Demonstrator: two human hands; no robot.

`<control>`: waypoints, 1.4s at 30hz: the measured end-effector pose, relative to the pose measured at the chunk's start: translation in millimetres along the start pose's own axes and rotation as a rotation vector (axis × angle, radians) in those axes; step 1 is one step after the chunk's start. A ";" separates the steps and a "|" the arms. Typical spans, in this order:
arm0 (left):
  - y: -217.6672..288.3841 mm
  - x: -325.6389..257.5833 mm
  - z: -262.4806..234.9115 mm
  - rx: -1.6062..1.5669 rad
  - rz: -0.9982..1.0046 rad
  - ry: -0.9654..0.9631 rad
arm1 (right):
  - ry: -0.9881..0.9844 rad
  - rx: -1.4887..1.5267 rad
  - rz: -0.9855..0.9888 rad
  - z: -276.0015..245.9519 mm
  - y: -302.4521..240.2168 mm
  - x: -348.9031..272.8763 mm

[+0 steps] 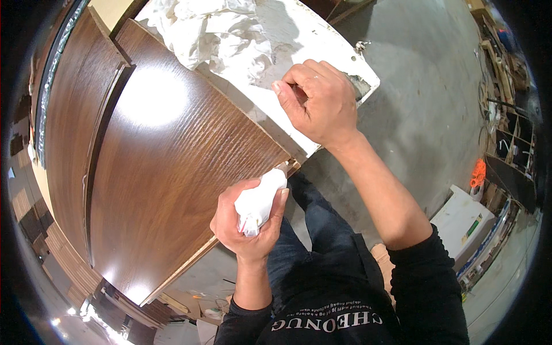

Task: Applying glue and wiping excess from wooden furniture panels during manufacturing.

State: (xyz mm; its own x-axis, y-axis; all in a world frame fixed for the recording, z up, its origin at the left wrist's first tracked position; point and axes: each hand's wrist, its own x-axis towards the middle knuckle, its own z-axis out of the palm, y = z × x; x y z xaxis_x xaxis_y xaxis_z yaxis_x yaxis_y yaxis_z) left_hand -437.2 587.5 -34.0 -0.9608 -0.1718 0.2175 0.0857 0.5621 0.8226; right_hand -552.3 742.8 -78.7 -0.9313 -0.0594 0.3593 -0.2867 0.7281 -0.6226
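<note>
Wrapped tight in the left hand (248, 221) is a white rag (259, 201), at the brown board's (167, 167) near edge. It looks soft, light and squashy, best held bunched up. Right hand (316, 103) is curled shut on the white board (322, 46), seemingly empty.

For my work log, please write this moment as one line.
left hand: holds white bottle at corner of brown panel | right hand: closed, resting on white board | crumpled cloth: on board

Single head-worn fisheye view, looking steeply down, close over wooden panel (167, 167)
</note>
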 end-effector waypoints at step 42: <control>-9.5 -24.4 -16.5 0.136 -0.011 0.048 | -0.042 -0.009 -0.014 2.2 1.7 1.4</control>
State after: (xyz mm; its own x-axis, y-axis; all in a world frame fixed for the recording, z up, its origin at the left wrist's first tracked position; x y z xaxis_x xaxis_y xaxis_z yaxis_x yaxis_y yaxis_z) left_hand -410.2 573.1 -38.4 -0.9474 -0.2153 0.2368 0.0360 0.6636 0.7472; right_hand -554.5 742.5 -80.8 -0.9358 -0.0986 0.3383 -0.2983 0.7329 -0.6114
